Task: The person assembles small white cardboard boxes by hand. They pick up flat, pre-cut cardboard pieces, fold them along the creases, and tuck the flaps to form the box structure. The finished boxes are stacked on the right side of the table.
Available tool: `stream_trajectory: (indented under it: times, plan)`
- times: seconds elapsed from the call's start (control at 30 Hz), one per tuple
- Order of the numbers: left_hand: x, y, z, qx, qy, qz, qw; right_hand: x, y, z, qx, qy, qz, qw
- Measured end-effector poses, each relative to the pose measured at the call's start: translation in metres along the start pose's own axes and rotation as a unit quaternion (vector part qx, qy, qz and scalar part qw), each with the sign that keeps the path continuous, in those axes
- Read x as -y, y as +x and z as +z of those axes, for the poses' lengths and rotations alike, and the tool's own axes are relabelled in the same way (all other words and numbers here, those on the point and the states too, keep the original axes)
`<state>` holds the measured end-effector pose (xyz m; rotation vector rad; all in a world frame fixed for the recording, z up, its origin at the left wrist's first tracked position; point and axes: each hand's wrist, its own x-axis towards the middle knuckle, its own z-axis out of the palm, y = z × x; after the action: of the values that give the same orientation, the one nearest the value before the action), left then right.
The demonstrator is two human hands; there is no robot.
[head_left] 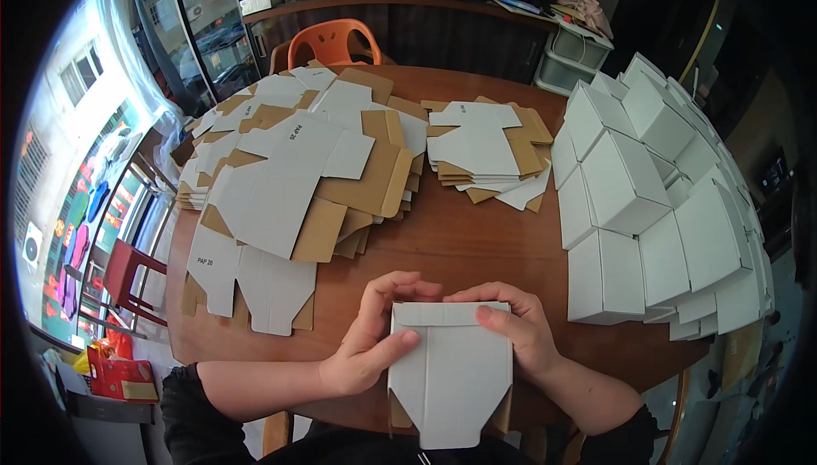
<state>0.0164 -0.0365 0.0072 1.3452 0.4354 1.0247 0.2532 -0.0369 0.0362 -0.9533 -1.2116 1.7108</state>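
Note:
A white cardboard box (451, 363), partly folded, is held upright in front of me at the table's near edge. Its tapered flap points toward me, and brown inner card shows at both lower sides. My left hand (379, 333) grips its left side, thumb on the white face and fingers behind the top edge. On the right side, my right hand (515, 329) presses its thumb on the narrow folded strip along the top, fingers curled behind. The far side of the box is hidden.
Flat unfolded cartons (281, 167), white and brown, lie in a large pile at the left. A smaller pile of flat cartons (477, 142) sits at the back centre. Finished white boxes (625, 184) are stacked high along the right. An orange chair (336, 39) stands beyond the wooden table (425, 248).

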Motion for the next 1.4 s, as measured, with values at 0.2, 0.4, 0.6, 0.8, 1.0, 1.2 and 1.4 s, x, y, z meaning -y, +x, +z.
stream_trajectory:
  times: [0.2,0.4,0.6,0.8,1.0,1.2,1.4]
  plan:
    - [0.002,0.0,0.001,0.018,0.032,-0.017,0.999,-0.003,-0.001,0.002,-0.031,0.057,-0.021,0.998]
    - [0.006,-0.002,0.0,0.059,0.044,0.006,0.997,0.001,-0.001,-0.003,-0.047,0.124,0.057,0.99]
    - [0.004,-0.002,-0.001,0.056,0.051,-0.002,0.997,-0.002,-0.003,0.001,-0.061,0.135,0.023,0.989]
    - [0.002,-0.002,-0.001,0.054,0.031,-0.024,0.998,-0.003,-0.004,-0.003,-0.031,0.123,0.004,0.992]
    - [0.0,-0.001,-0.012,0.087,0.195,0.047,0.976,-0.003,-0.005,0.0,-0.033,0.121,-0.014,0.992]
    - [0.001,-0.001,-0.001,0.021,0.084,0.041,0.995,-0.006,-0.004,-0.001,-0.035,0.099,-0.043,0.994]
    - [0.0,0.0,-0.004,0.045,0.073,0.054,0.995,-0.01,-0.003,-0.003,-0.027,0.088,-0.061,0.994]
